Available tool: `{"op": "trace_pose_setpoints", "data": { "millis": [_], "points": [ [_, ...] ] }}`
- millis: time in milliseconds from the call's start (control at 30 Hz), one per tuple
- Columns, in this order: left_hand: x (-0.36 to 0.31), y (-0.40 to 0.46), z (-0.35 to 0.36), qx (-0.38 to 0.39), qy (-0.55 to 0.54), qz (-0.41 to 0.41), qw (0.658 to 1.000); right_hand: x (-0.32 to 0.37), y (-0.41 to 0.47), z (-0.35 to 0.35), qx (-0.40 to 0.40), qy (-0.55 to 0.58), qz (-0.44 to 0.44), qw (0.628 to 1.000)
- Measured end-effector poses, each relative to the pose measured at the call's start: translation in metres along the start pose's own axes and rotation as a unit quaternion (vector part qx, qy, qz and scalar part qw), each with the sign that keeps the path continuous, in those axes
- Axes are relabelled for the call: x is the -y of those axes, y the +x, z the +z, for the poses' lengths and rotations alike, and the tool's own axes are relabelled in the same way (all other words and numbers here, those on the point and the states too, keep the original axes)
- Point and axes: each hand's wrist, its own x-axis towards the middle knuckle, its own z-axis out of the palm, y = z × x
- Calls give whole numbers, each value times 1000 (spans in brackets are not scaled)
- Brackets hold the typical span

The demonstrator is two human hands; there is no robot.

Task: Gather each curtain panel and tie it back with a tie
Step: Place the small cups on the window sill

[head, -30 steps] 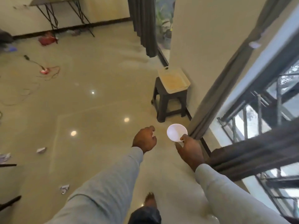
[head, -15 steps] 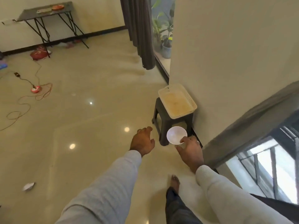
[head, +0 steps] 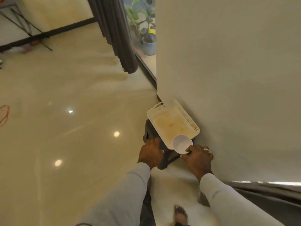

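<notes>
Two hands work near the stool: right hand (head: 197, 158) pinches a white bowl (head: 182, 144) over the tray (head: 193, 126), left hand (head: 151, 152) relaxed; set it flat, then reach the hanging curtain panel (head: 114, 30)

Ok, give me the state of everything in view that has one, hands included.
Right hand: pinches the rim of the white bowl.
White bowl: empty, tilted, held over the near corner of the tray.
Left hand: holds nothing, fingers loose, over the stool.
Tray: on the stool, empty, stained.
Stool: upright against the wall.
Far curtain: hanging loose, no tie visible.
</notes>
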Motion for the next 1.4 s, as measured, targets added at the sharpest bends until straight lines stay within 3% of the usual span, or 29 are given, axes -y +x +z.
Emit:
{"op": "trace_pose_setpoints", "data": {
  "millis": [133, 367, 667, 800, 967, 1233, 1400],
  "points": [
    [13, 86, 9, 41, 45, 58, 996, 16, 61, 40, 7, -3, 54, 998],
    [23, 209, 34, 70, 146, 125, 979, 28, 151, 103, 10, -88, 65, 994],
    [31, 266, 67, 91, 175, 149, 969, 14, 188, 133, 76, -171, 77, 979],
    [30, 260, 60, 99, 189, 166, 963, 16, 177, 117, 92, -172, 85, 977],
    [14, 225, 31, 78, 163, 154, 971, 20, 135, 68, 56, -165, 112, 978],
    [-23, 109, 0, 80, 191, 181, 961, 10, 16, 16, 46, -128, 101, 986],
    [-47, 16, 19, 65, 220, 185, 956, -25, -80, 7, 30, -89, 89, 992]
  ]
}}
